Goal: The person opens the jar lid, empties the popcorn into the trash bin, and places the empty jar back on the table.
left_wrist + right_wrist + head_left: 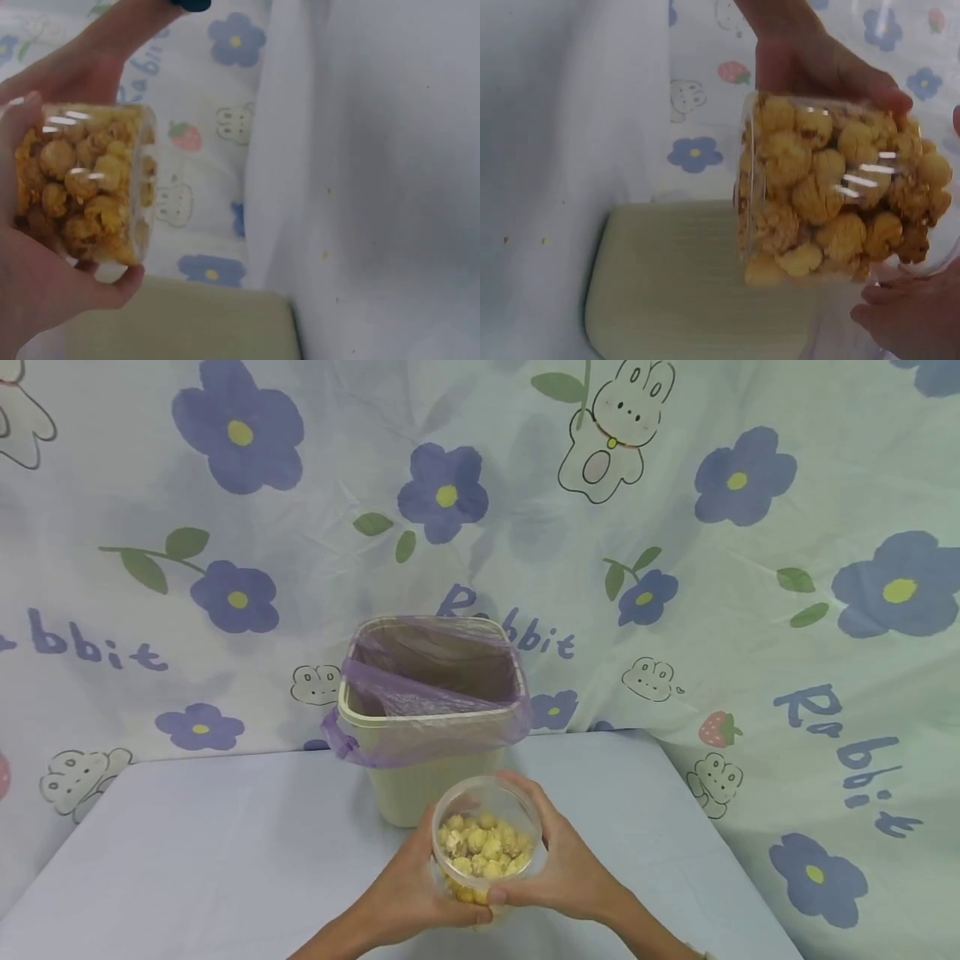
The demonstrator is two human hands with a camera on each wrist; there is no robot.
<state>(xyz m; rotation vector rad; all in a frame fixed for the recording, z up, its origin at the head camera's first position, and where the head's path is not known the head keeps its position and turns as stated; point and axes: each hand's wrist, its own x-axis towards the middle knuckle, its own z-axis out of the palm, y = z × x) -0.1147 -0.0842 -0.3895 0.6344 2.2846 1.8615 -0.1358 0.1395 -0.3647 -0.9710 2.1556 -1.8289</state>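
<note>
A clear plastic jar (487,792) of yellow-brown popcorn (486,843) is held between both hands, in front of the trash can. My left hand (412,887) grips its left side, with the thumb across the near side. On the opposite side my right hand (561,870) curls round the jar, its thumb near the left one. Popcorn fills much of the jar; in the left wrist view the popcorn (79,184) shows through the side wall. The right wrist view has the right hand (919,311) at lower right, beside the popcorn (840,187).
A cream trash can (401,793) with a purple bag (420,743) folded over its rim stands on the white-covered table (202,860), just beyond the jar. Behind hangs a flower-and-rabbit cloth (315,460). Small crumbs (325,255) lie on the table cover.
</note>
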